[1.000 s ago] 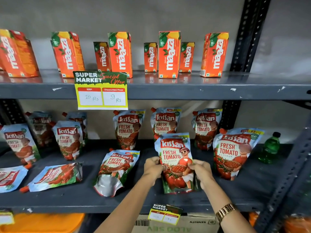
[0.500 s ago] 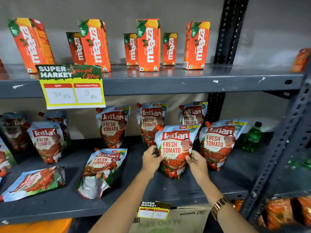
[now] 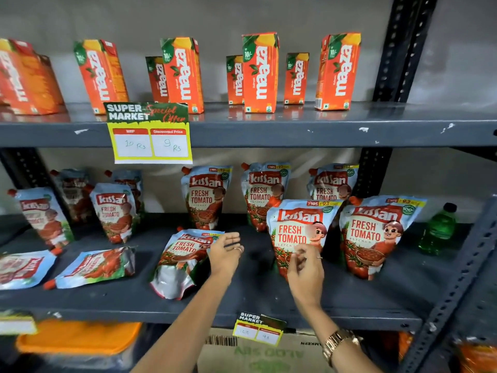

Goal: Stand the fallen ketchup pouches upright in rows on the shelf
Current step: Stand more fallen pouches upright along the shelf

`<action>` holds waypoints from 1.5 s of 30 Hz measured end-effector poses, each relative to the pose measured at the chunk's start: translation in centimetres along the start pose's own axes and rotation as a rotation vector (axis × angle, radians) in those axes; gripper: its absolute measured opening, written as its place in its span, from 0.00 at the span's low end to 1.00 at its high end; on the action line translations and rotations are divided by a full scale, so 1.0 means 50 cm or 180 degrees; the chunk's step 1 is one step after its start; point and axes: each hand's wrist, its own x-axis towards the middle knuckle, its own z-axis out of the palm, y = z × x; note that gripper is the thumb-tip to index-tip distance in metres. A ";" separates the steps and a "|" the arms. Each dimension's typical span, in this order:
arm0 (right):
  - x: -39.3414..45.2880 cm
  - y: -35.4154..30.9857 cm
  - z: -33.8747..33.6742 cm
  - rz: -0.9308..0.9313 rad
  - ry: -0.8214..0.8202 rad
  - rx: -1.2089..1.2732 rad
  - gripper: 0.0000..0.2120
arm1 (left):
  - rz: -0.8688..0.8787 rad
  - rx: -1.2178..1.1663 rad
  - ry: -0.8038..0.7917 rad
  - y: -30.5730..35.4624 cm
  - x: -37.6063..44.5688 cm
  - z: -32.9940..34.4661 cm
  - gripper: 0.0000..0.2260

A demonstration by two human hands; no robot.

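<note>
**One pouch up, three still down on the ketchup shelf**

My right hand sits at the lower front of an upright pouch in the front row, fingers loosely curled against it; I cannot tell whether the grip is closed on it or only touching. My left hand is open and empty, just beside the leaning pouch that lies tipped back on the shelf. I judge the step in hand to be moving on to that one: the next move calls for taking it by both sides and setting it on its base, level with the front row. Two flat pouches lie further left. Behind, a back row stands upright.
</note>
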 end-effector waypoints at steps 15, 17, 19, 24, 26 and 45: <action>-0.090 -0.089 0.140 -0.0378 -0.0782 0.0372 0.11 | 0.0287 0.0088 0.0962 0.002 0.028 -0.224 0.13; -0.092 -0.106 0.163 -0.0376 -0.0793 0.0363 0.11 | 0.0290 0.0176 0.0929 0.006 0.043 -0.251 0.12; -0.096 -0.119 0.189 -0.0324 -0.0785 0.0355 0.11 | 0.0212 0.0194 0.0874 0.008 0.056 -0.273 0.12; -0.114 -0.130 0.253 -0.0034 -0.1062 0.0361 0.08 | -0.0114 0.0498 0.0702 -0.018 0.073 -0.319 0.15; -0.119 -0.136 0.287 0.0239 -0.1157 0.0413 0.06 | -0.0403 0.0435 0.0597 -0.030 0.086 -0.338 0.15; -0.095 -0.151 0.345 0.2359 -0.1520 0.1249 0.04 | -0.1525 0.0139 -0.1056 -0.078 0.136 -0.383 0.08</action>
